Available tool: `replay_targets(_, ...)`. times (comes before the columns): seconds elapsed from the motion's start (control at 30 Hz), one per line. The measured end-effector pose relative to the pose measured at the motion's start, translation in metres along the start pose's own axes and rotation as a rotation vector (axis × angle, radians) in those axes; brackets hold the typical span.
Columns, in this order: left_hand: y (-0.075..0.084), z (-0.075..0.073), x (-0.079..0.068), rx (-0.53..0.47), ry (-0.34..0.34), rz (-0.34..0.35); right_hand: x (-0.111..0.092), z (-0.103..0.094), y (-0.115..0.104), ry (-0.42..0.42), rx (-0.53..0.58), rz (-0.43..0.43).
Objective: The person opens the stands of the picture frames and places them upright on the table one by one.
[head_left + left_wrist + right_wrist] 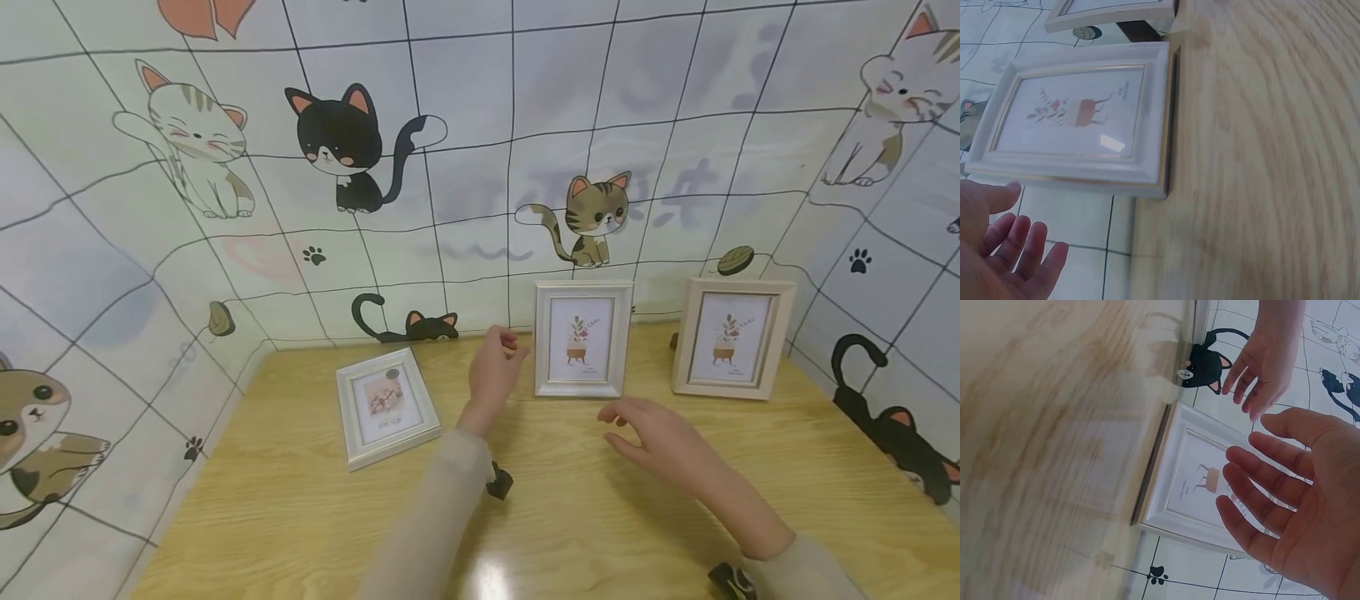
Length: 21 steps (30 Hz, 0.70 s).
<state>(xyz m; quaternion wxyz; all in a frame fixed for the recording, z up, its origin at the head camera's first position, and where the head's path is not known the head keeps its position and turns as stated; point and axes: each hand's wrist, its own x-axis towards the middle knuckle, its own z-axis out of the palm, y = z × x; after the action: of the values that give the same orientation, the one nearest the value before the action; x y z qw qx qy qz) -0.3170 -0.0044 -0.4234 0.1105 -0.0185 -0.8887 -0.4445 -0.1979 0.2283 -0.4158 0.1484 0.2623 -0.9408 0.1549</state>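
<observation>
A white picture frame (583,340) with a potted-plant print stands upright near the back of the table. Just left of it is my left hand (497,375), apart from the frame, its fingers loosely bent and holding nothing. My right hand (660,433) hovers in front of the frame's lower right corner, fingers relaxed and spread in the right wrist view. That view shows the same white frame (1175,487) partly behind the right fingers. In the left wrist view the frame (1154,119) sits beyond the left thumb, with a gap between them.
To the right stands a cream wooden picture frame (772,342) with a similar print. At left a white picture frame (431,412) with a flower photo lies on the wooden table (285,517). A cat-patterned covering (480,192) lines the back and sides.
</observation>
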Motion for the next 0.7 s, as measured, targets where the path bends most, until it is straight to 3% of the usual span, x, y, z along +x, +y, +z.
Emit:
replay_targets(0.23,-0.010,-0.033,-0.005,0.025,-0.032,0.014,0.015,0.004,-0.004,-0.046,0.017,-0.004)
replay_targets(0.47,-0.028,-0.072,-0.009,0.085,-0.116,0.029,0.038,0.009,-0.014,-0.083,0.029,-0.024)
replay_targets(0.7,-0.048,-0.109,-0.017,0.164,-0.087,-0.018,0.061,0.018,-0.032,-0.087,0.045,-0.116)
